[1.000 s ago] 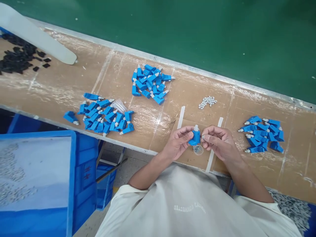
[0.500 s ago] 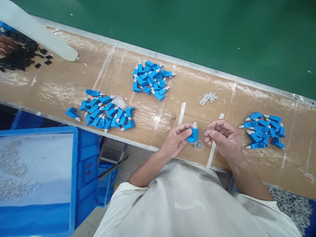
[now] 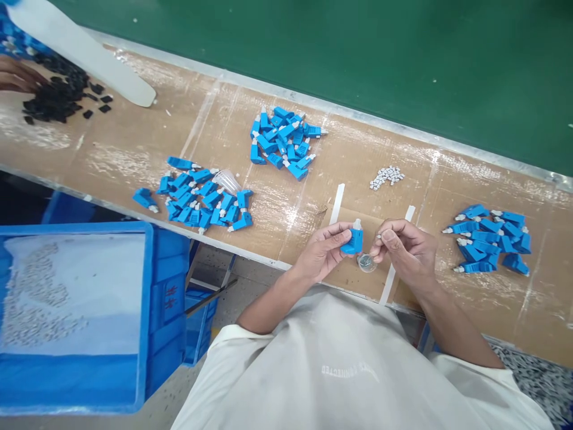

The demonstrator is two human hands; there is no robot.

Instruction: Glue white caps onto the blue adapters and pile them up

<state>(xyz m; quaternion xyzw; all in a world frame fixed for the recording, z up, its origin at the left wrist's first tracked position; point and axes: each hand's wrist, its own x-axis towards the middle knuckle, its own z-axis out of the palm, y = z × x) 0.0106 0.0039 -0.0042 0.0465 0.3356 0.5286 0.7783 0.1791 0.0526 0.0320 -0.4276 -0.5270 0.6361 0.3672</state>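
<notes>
Between thumb and fingers, my left hand (image 3: 326, 251) grips a blue plastic part (image 3: 353, 240), its pale grey tip pointing away from me. My right hand (image 3: 406, 246) is closed in a pinch just to the right of it, apart from the blue part. A tiny light grey piece (image 3: 379, 236) shows at the right fingertips; its exact kind is too small to make out. Below the two hands, a small clear round dish (image 3: 366, 263) with something shiny in it sits on the cardboard. Farther off lies a little heap of small light grey pieces (image 3: 387, 177).
Piles of similar blue parts lie at left (image 3: 203, 197), centre back (image 3: 284, 142) and right (image 3: 492, 239). Another person's hand (image 3: 18, 74) is by black pieces (image 3: 60, 98) at far left. A blue crate (image 3: 165, 304) stands below the cardboard-covered table (image 3: 250, 239).
The view has shifted slightly, so the table's contents appear farther right. My right hand has come a little closer to the blue part. My left hand keeps its hold.
</notes>
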